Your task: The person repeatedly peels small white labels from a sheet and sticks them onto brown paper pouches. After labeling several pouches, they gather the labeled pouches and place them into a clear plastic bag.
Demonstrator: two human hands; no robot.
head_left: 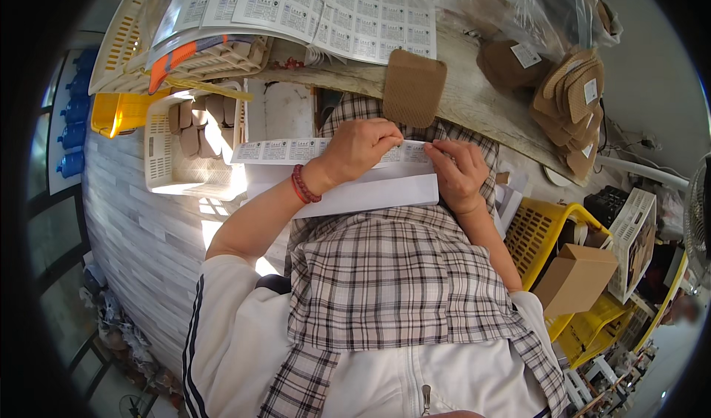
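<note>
Over my lap lies a sheet of printed labels (pixel 278 151), bent so that a printed strip faces up and its plain white part (pixel 378 194) curves below. My left hand (pixel 355 148), with a red bead bracelet on its wrist, is closed at the strip's upper edge. Close by on the right, my right hand (pixel 458 172) pinches the strip's right end. Whether a single label is between the fingertips is too small to tell. Just beyond my hands, a brown ribbed pad (pixel 415 88) with rounded corners overhangs the table's front edge.
More label sheets (pixel 296 7) are spread over the wooden table (pixel 481 70). Stacked brown pads (pixel 574 96) with white labels sit at its right, near clear plastic bags. A cream basket (pixel 159 159) of brown pads stands left; a yellow basket (pixel 529 233) and cardboard box (pixel 581 277) stand right.
</note>
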